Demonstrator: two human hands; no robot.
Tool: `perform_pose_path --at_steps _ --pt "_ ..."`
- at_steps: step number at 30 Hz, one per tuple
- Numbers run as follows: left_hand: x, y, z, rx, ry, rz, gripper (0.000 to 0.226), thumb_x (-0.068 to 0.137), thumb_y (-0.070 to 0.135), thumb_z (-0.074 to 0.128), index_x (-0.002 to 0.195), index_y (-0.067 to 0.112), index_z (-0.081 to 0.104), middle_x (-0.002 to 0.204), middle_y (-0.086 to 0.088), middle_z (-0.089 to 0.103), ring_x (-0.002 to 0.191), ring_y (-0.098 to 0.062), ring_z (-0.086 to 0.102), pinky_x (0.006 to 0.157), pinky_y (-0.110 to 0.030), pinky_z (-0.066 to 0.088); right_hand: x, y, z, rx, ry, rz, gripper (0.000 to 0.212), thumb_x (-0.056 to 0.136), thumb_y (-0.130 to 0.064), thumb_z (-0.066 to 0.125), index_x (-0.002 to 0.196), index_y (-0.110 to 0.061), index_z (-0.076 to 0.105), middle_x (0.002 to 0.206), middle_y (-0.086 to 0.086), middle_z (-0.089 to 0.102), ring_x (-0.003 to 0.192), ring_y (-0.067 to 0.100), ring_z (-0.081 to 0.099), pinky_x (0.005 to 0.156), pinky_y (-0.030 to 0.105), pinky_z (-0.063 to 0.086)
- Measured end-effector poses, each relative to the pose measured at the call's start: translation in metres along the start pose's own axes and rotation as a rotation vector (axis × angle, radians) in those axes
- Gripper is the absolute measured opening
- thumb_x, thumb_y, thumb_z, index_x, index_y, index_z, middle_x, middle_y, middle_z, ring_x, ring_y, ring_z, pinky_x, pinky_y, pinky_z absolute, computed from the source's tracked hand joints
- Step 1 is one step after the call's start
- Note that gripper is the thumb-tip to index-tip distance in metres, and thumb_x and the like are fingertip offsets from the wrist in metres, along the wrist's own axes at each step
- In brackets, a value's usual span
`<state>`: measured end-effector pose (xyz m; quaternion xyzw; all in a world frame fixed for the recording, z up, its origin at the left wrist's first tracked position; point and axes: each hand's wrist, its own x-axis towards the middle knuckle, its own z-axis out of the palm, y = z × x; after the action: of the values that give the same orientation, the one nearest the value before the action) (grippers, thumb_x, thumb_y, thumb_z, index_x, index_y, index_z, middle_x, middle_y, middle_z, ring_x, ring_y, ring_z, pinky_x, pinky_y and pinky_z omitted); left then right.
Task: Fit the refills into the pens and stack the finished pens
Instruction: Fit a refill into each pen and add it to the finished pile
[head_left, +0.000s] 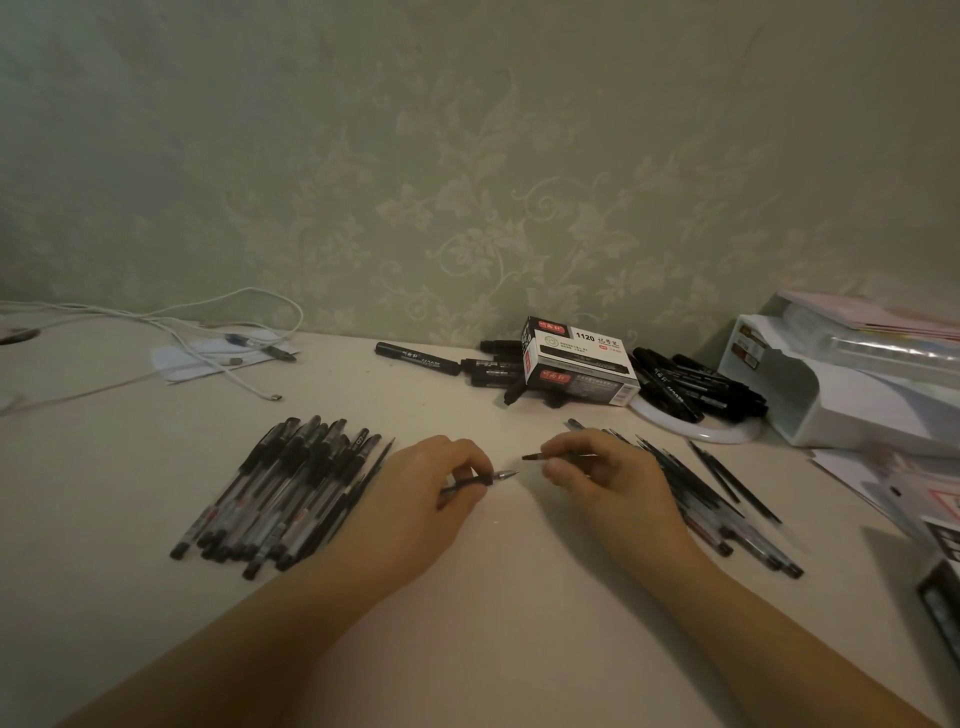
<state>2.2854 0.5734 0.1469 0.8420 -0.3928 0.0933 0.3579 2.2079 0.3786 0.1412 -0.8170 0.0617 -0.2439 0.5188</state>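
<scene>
Left hand (415, 493) low over tabletop (493, 623), fingers (470, 457) curled, pinching a pen (475, 482) near its front end; metal tip bare, pointing right toward the other hand. Right hand (608, 478) just opposite, fingers (558, 470) curled, pinching a thin dark piece (540, 456) whose end points left at the pen tip. Cannot tell whether cap or refill. Small gap between the two ends, not touching. Both forearms in from bottom edge.

Stack of finished pens (283, 493) on tabletop just left of left hand, lying roughly parallel, slanted, caps toward far side. Pile of loose pens and refills (711, 499) right of right hand, partly hidden by it, fanned out diagonally toward near right.

Behind, near wall: marker box (579, 364) printed "1120", lying tilted. Black markers (418, 358) scattered left of box. More markers (696, 384) heaped right of it on a white round plate (701, 431). White organizer (841, 384) far right, papers on top. White cables (208, 338) far left, looping over a sheet of paper (176, 364). More papers and a dark box at right edge, blurred. Pale floral wallpaper (467, 156) above.
</scene>
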Motion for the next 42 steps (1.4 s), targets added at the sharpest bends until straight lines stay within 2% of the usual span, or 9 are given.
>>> perform_pose_path --at_steps 4,10,19,22,26,31,34,38,42 --pt "0.000 0.002 0.000 -0.014 0.010 0.017 0.012 0.091 0.023 0.062 0.100 0.027 0.067 0.090 0.013 0.060 0.084 0.001 0.053 0.071 -0.005 0.040 0.000 0.000 0.000 0.050 -0.088 -0.003 0.023 0.087 -0.012 0.073 0.090 -0.034 0.075 0.090 -0.013 0.074 0.087 0.002 0.069 0.075 0.009 0.049" --pt "-0.001 0.009 0.001 -0.123 -0.020 -0.009 0.014 0.090 0.027 0.064 0.103 0.031 0.061 0.086 0.017 0.060 0.081 0.002 0.055 0.070 -0.013 0.047 -0.001 -0.001 0.002 0.070 -0.213 -0.028 0.018 0.089 -0.017 0.071 0.096 -0.033 0.075 0.093 -0.007 0.075 0.087 0.008 0.071 0.077 0.017 0.054" --pt "0.000 0.011 0.000 -0.145 -0.018 0.003 0.001 0.089 0.024 0.066 0.090 0.025 0.065 0.073 0.030 0.058 0.072 0.003 0.055 0.062 -0.009 0.041 0.003 0.001 0.004 0.153 -0.228 0.026 0.009 0.087 -0.017 0.073 0.089 -0.024 0.078 0.087 0.002 0.077 0.081 0.015 0.072 0.072 0.020 0.055" --pt "0.001 0.013 -0.002 -0.113 -0.003 0.045 0.001 0.089 0.022 0.066 0.089 0.022 0.066 0.069 0.021 0.058 0.072 0.001 0.054 0.064 -0.010 0.041 0.003 0.000 0.004 0.143 -0.231 0.024 0.008 0.087 -0.016 0.073 0.090 -0.022 0.078 0.087 0.000 0.077 0.080 0.013 0.072 0.072 0.018 0.055" --pt "0.001 0.015 -0.003 -0.082 -0.006 0.075 0.002 0.090 0.022 0.064 0.090 0.021 0.066 0.080 0.015 0.062 0.077 0.000 0.055 0.065 -0.007 0.040 0.002 -0.001 0.002 0.118 -0.251 0.017 0.008 0.088 -0.018 0.072 0.092 -0.022 0.078 0.087 -0.003 0.077 0.083 0.011 0.073 0.074 0.015 0.054" --pt "0.001 0.015 -0.002 -0.042 0.044 0.094 0.001 0.091 0.024 0.062 0.091 0.023 0.062 0.084 0.013 0.062 0.077 0.000 0.053 0.065 -0.010 0.040 0.000 -0.001 0.006 0.079 -0.228 -0.035 0.010 0.090 -0.025 0.068 0.095 -0.030 0.075 0.093 -0.006 0.075 0.084 0.012 0.070 0.075 0.022 0.057" --pt "0.002 0.014 -0.005 0.033 0.125 0.094 0.003 0.091 0.025 0.062 0.092 0.025 0.059 0.090 0.014 0.052 0.078 -0.002 0.051 0.065 -0.016 0.043 0.000 -0.001 0.008 0.008 -0.153 -0.092 0.012 0.091 -0.036 0.063 0.101 -0.040 0.070 0.101 -0.015 0.071 0.084 0.010 0.070 0.074 0.027 0.059" --pt "0.010 -0.006 -0.030 0.160 0.333 -0.106 0.005 0.089 0.025 0.061 0.090 0.024 0.056 0.083 0.011 0.046 0.067 -0.003 0.048 0.056 -0.016 0.034 0.001 0.003 0.005 -0.057 -0.059 -0.082 0.011 0.095 -0.039 0.059 0.099 -0.046 0.065 0.098 -0.022 0.068 0.082 0.005 0.068 0.072 0.026 0.058" --pt "0.009 -0.040 -0.056 0.257 0.394 -0.433 0.006 0.093 0.025 0.057 0.092 0.019 0.056 0.088 -0.001 0.055 0.069 -0.011 0.047 0.056 -0.025 0.031 0.000 0.003 0.005 -0.073 -0.055 -0.076 0.013 0.095 -0.036 0.059 0.093 -0.047 0.066 0.093 -0.023 0.069 0.080 0.003 0.067 0.070 0.021 0.056"
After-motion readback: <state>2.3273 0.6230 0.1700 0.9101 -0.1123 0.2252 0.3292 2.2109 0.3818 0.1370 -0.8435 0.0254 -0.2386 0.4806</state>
